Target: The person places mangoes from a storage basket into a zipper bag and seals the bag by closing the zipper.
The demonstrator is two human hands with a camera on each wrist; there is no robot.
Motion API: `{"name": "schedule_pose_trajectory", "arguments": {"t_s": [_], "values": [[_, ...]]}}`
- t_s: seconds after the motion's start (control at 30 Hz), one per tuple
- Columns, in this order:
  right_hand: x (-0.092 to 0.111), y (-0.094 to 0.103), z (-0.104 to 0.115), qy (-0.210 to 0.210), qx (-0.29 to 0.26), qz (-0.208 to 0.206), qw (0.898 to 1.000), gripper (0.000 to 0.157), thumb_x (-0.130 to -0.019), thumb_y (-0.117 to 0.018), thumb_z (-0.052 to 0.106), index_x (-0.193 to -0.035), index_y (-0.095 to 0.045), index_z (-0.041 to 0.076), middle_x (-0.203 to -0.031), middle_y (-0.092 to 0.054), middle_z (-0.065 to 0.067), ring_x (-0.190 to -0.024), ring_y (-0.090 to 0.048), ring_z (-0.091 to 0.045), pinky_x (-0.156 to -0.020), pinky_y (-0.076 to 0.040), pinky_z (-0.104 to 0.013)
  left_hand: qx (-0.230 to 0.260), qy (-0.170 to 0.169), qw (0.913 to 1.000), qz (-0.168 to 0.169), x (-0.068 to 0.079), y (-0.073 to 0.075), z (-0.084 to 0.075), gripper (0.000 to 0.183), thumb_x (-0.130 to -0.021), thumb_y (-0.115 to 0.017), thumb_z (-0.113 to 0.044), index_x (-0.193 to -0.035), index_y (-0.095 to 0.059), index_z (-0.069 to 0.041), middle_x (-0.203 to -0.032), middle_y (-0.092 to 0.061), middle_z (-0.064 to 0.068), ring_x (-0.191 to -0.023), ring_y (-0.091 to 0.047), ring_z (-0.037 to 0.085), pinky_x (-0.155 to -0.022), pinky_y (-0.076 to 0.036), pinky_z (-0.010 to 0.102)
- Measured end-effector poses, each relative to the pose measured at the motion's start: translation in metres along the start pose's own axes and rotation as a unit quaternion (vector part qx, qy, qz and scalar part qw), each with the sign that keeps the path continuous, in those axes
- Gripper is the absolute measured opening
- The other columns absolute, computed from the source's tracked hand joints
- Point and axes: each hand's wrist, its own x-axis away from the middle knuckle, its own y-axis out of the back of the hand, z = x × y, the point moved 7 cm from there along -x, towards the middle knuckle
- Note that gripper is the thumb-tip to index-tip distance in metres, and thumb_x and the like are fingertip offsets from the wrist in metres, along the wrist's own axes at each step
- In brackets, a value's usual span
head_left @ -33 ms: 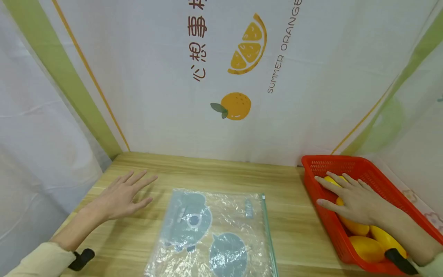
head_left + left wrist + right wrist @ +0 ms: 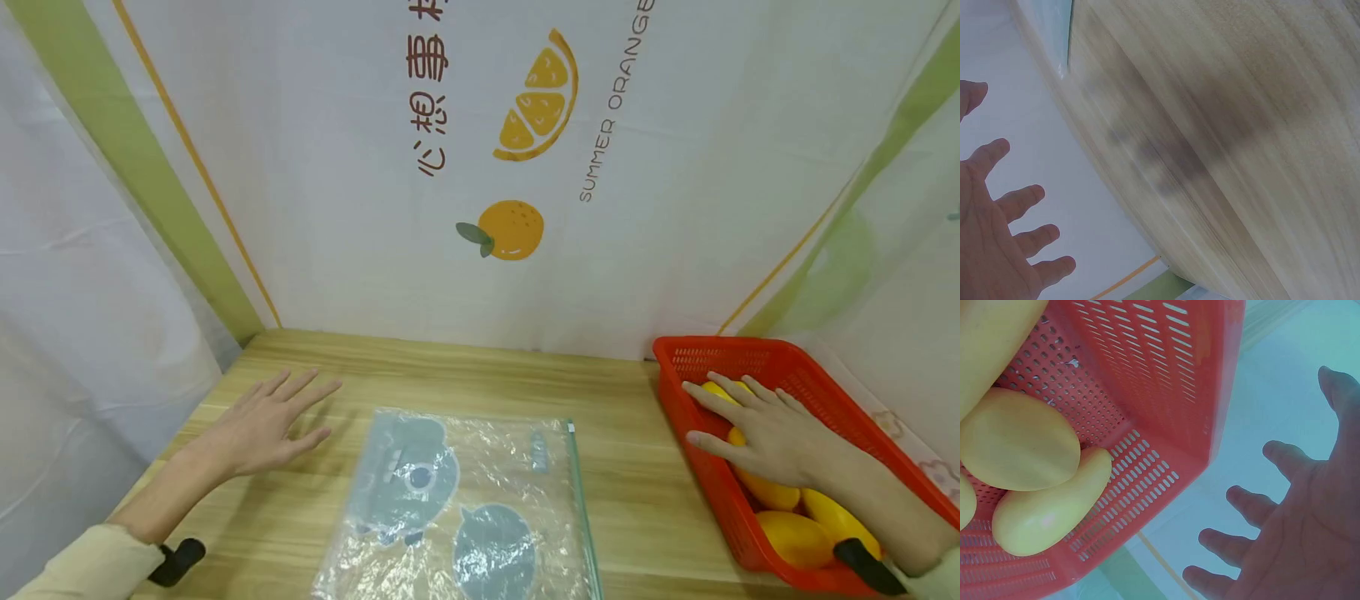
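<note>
Left hand: your left hand [image 2: 262,429] hovers palm down over the wooden table [image 2: 480,367], fingers spread apart and gripping nothing; in the left wrist view its shadow falls on the boards.
Left hand to bag: the clear zip bag [image 2: 457,492] lies flat just to the right of your left thumb and nearer to your body, with bare wood between; of your two hands, the left is the nearer to the bag's plain left edge.
Bag's axis: its green zip strip [image 2: 585,517] forms the right edge and runs from far to near, with the white slider [image 2: 572,427] at the far corner; that side faces your right hand and lies nearer to it than to your left.
Basket: the red basket [image 2: 701,479] stands on the right of the bag, apart from it, its long axis slanting from far left to near right.
Right hand: your right hand [image 2: 772,433] is above the basket, fingers spread apart, with nothing in its grasp; the right wrist view shows a gap between fingers and fruit.
Yellow fruit: several yellow fruit [image 2: 797,540] lie inside the basket, below your right hand and wrist, so that hand is much the nearer; they point different ways, and your hand partly hides them from the head view, so you cannot tell every long axis.
</note>
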Motion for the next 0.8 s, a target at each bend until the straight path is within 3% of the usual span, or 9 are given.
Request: {"name": "schedule_pose_trajectory", "arguments": {"t_s": [0.23, 0.4, 0.67, 0.8], "values": [[-0.001, 0.004, 0.001, -0.003, 0.007, 0.001, 1.0, 0.077, -0.096, -0.054, 0.065, -0.158, -0.039, 0.022, -0.158, -0.031, -0.026, -0.138, -0.022, -0.063, -0.102, -0.017, -0.083, -0.002, -0.007, 1.0, -0.004, -0.003, 0.003, -0.002, 0.064, -0.099, -0.062, -0.046, -0.155, -0.044, -0.018, -0.154, -0.038, 0.028, -0.134, -0.031, 0.063, -0.103, -0.025, 0.08], [-0.009, 0.009, 0.014, 0.012, 0.022, 0.0, 1.0, 0.077, -0.097, -0.053, 0.066, -0.158, -0.039, 0.02, -0.157, -0.033, -0.027, -0.137, -0.025, -0.062, -0.104, -0.019, -0.081, 0.001, -0.008, 1.0, -0.003, -0.005, 0.006, -0.004, 0.065, -0.1, -0.061, -0.048, -0.155, -0.044, -0.018, -0.154, -0.038, 0.027, -0.134, -0.031, 0.063, -0.104, -0.024, 0.079], [-0.035, 0.007, 0.064, 0.068, 0.04, -0.008, 0.997, 0.081, -0.096, -0.047, 0.072, -0.156, -0.043, 0.018, -0.158, -0.035, -0.022, -0.139, -0.03, -0.055, -0.108, -0.024, -0.076, 0.008, -0.031, 0.9995, -0.002, -0.01, 0.005, -0.016, 0.064, -0.1, -0.06, -0.048, -0.154, -0.045, -0.017, -0.153, -0.04, 0.027, -0.134, -0.033, 0.061, -0.105, -0.026, 0.077], [-0.048, -0.003, 0.096, 0.115, 0.033, -0.013, 0.993, 0.077, -0.097, -0.047, 0.07, -0.155, -0.046, 0.019, -0.154, -0.041, -0.021, -0.14, -0.034, -0.049, -0.107, -0.029, -0.074, 0.02, -0.066, 0.9976, 0.005, -0.016, -0.002, -0.038, 0.064, -0.1, -0.061, -0.047, -0.153, -0.047, -0.015, -0.151, -0.042, 0.028, -0.132, -0.038, 0.059, -0.105, -0.031, 0.074]]}}
